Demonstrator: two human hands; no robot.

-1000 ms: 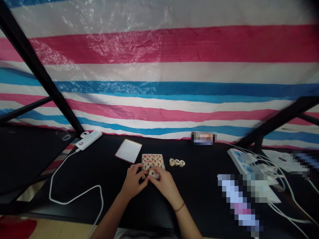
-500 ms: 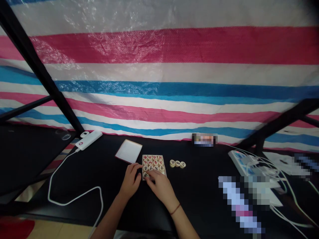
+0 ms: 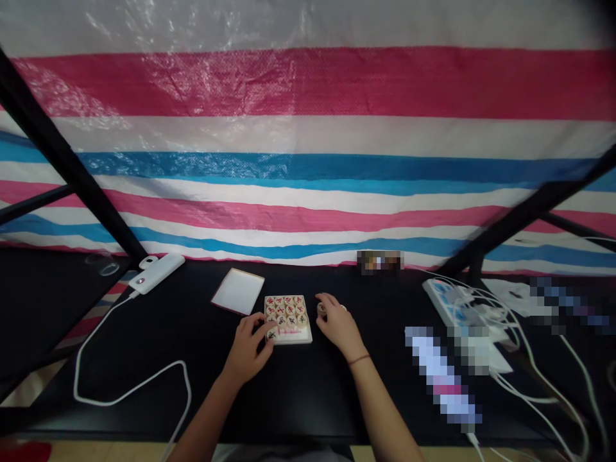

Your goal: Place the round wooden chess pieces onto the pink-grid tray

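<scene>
A small square box (image 3: pixel 304 336) of round wooden chess pieces with red and black characters lies on the black table (image 3: pixel 308 391). My left hand (image 3: pixel 250 346) rests at the box's left front corner, fingers curled on its edge and touching a piece there. My right hand (image 3: pixel 337 324) sits just right of the box, fingers closed over the loose chess pieces (image 3: pixel 321 308) lying beside it. The box's flat lid (image 3: pixel 237 291) lies upturned to the left of the box.
A white power bank (image 3: pixel 154 273) with a white cable (image 3: pixel 120 385) looping across the table sits at the back left. A power strip (image 3: pixel 452 301) with tangled white cords is at the right. A striped tarp hangs behind; black frame bars slant at both sides.
My right hand left the front of the box and moved right onto the loose pieces. My left hand stayed at the box's left corner. The view shifted slightly right.
</scene>
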